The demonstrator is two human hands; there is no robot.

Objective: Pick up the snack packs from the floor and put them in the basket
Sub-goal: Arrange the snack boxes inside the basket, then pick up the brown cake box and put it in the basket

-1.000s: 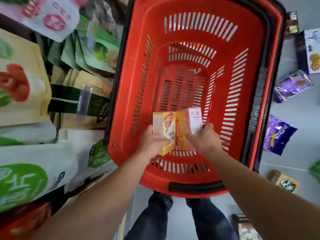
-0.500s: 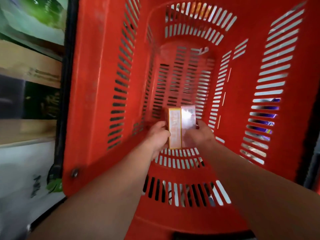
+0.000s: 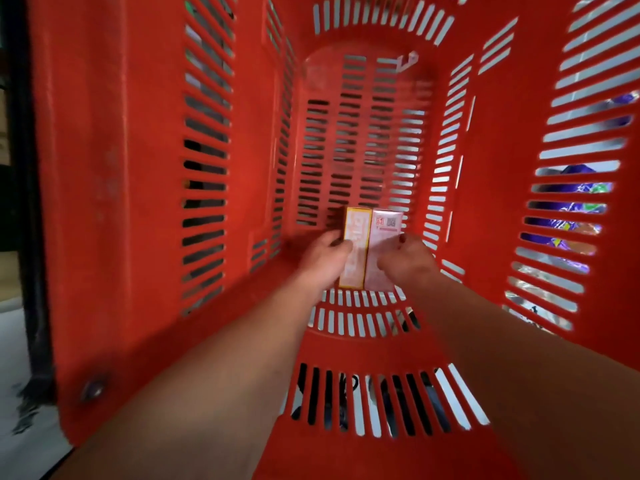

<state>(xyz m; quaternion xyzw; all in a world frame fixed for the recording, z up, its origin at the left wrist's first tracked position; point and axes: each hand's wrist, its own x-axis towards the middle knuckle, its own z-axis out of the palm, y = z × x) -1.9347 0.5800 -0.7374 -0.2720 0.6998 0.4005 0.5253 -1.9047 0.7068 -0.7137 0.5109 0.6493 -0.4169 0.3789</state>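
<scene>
Two small snack boxes are held side by side, long faces touching, deep inside the red basket (image 3: pixel 114 209). The yellow box (image 3: pixel 356 247) is on the left, narrow, with pale lettering running along its length that is too blurred to read. The pink box (image 3: pixel 382 251) on the right is whitish pink, with a small red mark and a square printed code near its far end. Both stand tilted, far ends up, close to the middle of the basket's floor and nearer its near end wall than the far one; whether they touch the floor cannot be told.

The left hand (image 3: pixel 323 259) grips the yellow box from the left edge, thumb curled over the top face. The right hand (image 3: pixel 403 261) grips the pink box from the right, fingers curled round it, a fingertip (image 3: pixel 402 238) with dark polish pressed on its edge. Two bare forearms reach in over the near rim.

One basket fills nearly the whole view: red plastic, walls and floor cut with rows of slots, a bolt (image 3: pixel 92 389) at its near left corner and a black handle bar (image 3: pixel 33 216) running along the left rim. Through the slots of the right wall shows a purple foil pack (image 3: pixel 568 216) lying outside; how many are there cannot be counted. A pale floor (image 3: pixel 20 368) shows beyond the left rim.
</scene>
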